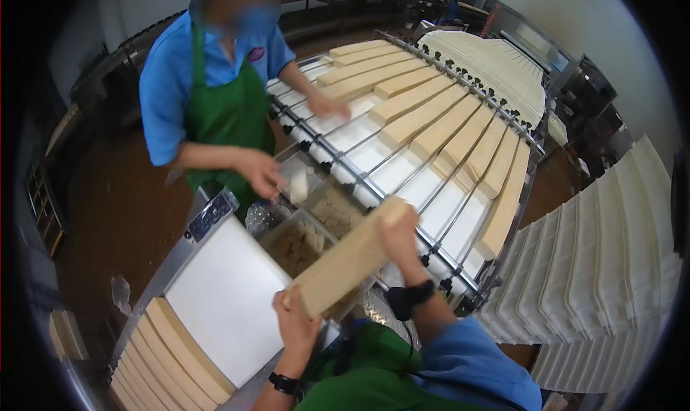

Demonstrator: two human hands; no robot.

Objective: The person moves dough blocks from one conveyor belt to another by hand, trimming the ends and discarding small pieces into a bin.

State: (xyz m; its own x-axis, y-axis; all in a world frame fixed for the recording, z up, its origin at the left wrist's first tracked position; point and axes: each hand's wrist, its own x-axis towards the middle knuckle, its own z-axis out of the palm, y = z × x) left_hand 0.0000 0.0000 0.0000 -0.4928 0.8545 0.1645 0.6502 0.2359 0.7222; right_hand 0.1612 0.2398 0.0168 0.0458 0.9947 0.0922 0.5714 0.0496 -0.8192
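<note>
I hold a long, pale beige, dough-like block (348,256) between both hands, slanted over scrap bins. My left hand (298,321) is closed around its near end, at the lower left. Gripping the far end, my right hand (399,235) is beside the metal rail (345,168) of a white conveyor (359,138). Similar long blocks (424,116) lie on this conveyor, between thin metal rods. Below the held block, plastic bins (269,233) contain pale broken scraps (293,247).
Across the bins stands a co-worker (230,88) in a green apron, a pale piece (299,187) at one hand. A second white belt (226,289) at lower left carries several blocks (176,353) side by side. Stacked white ribbed trays (596,246) stand at right.
</note>
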